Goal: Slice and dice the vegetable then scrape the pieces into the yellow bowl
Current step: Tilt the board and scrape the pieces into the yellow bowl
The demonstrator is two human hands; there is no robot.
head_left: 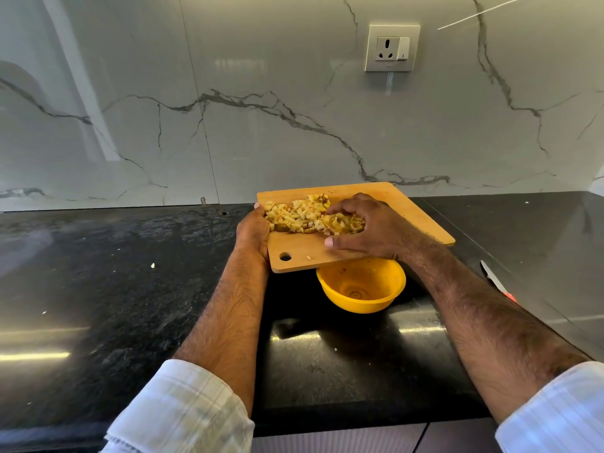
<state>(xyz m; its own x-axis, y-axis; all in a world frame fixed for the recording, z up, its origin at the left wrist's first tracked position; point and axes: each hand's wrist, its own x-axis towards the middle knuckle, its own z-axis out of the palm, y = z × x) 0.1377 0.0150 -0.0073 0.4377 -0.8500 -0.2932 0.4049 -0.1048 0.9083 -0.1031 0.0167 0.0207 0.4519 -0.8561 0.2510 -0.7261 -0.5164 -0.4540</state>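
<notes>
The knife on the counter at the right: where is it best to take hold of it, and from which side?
Probably by the red handle end, coming from the near right. The knife lies flat on the counter, its blade pointing away toward the wall, so the handle is nearest the right hand.

A yellow bowl (361, 286) sits on a glossy black speckled desk (98, 289). The cutting board (408, 217) is tan wood, with pale yellow diced pieces (299, 214). White wall (261, 125) with grey marble veins. White faintly checked sleeves (183, 410).
</notes>
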